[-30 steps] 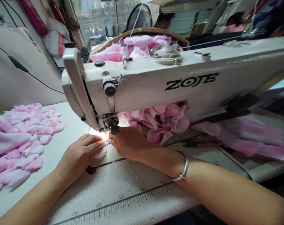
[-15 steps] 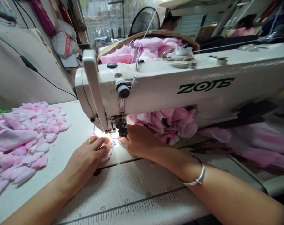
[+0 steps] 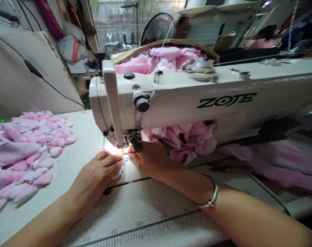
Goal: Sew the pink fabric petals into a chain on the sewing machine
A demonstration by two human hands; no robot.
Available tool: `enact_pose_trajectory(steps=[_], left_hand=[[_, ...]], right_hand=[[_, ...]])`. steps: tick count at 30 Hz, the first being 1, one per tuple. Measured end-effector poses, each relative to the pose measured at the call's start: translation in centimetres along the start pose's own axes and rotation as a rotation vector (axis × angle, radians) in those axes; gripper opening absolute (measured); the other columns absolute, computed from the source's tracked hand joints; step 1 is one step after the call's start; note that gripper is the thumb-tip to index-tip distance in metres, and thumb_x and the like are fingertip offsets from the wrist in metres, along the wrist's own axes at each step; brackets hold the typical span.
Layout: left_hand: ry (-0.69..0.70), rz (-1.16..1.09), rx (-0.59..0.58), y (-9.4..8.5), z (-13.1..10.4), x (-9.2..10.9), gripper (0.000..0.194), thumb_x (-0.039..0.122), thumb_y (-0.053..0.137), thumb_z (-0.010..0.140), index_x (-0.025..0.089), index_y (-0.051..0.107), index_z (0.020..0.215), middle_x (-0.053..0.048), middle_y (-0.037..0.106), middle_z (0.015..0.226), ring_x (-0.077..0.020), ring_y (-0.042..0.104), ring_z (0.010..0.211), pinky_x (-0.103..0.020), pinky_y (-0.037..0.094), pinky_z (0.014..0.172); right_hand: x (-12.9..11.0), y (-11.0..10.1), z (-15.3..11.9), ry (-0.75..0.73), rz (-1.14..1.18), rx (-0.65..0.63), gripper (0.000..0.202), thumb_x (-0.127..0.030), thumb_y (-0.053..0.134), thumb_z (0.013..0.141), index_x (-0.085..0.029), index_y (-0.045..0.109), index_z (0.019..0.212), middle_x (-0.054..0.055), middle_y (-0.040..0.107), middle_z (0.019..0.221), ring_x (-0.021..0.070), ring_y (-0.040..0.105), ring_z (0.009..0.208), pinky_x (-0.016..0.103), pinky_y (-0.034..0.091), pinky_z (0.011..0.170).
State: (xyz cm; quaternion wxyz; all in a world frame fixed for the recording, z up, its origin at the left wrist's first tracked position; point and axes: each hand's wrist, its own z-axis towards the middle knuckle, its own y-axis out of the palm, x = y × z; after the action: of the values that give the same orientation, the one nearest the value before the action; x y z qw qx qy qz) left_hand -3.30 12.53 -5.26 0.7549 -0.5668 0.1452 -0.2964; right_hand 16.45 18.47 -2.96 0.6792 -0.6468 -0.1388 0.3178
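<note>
My left hand point(image 3: 100, 171), a gold ring on it, keeps its fingers pressed together on a small pink fabric piece point(image 3: 117, 172) at the lit needle area of a white sewing machine point(image 3: 171, 97). Just right of the needle is my right hand point(image 3: 149, 159), bent in with thumb and fingers drawn together. Its fingertips are partly behind the black knob point(image 3: 138, 147), so what they grip is not visible. Behind that hand, under the machine arm, bunches a heap of pink fabric point(image 3: 199, 139).
Many small pink stuffed pieces point(image 3: 29, 164) lie on the left of the table. A basket rim point(image 3: 127, 56) holding pink fabric shows behind the machine. More pink cloth point(image 3: 269, 164) lies at right. A ruler strip point(image 3: 142, 228) runs along the front. Other people sit farther back.
The view has shifted slightly, so the machine head sits lower and farther right. Both hands stay by the needle; the right wrist with its bangle appears a little lower and farther left.
</note>
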Motion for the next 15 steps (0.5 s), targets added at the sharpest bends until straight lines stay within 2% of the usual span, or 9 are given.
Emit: enact_pose_trajectory(steps=[6,10,15], left_hand=[[0.002,-0.012,-0.001,-0.27,0.16,0.16,0.022,0.025,0.04,0.098,0.024,0.059,0.109,-0.001,0.064,0.116,-0.0207,0.056,0.103,-0.035,0.049,0.087],[-0.021,-0.007,-0.012,-0.33,0.04,0.17,0.021,0.027,0.044,0.097,0.024,0.058,0.113,-0.002,0.061,0.119,-0.0203,0.055,0.106,-0.038,0.047,0.092],[-0.018,-0.013,0.008,-0.46,0.05,0.34,0.022,0.026,0.042,0.098,0.022,0.059,0.111,-0.003,0.064,0.113,-0.0204,0.057,0.102,-0.036,0.05,0.084]], right_hand=[[0.53,-0.9,-0.07,0.102,0.139,-0.04,0.018,-0.03,0.052,0.087,-0.022,0.068,0.083,0.002,0.07,0.084,0.0165,0.061,0.074,0.028,0.031,0.058],[0.17,-0.99,-0.09,0.138,0.083,-0.066,0.021,-0.034,0.052,0.088,-0.02,0.066,0.082,0.004,0.069,0.081,0.0178,0.062,0.075,0.029,0.033,0.058],[0.33,-0.93,0.01,0.084,-0.003,-0.041,0.018,-0.031,0.051,0.089,-0.019,0.065,0.087,0.005,0.069,0.086,0.0188,0.062,0.075,0.03,0.035,0.059]])
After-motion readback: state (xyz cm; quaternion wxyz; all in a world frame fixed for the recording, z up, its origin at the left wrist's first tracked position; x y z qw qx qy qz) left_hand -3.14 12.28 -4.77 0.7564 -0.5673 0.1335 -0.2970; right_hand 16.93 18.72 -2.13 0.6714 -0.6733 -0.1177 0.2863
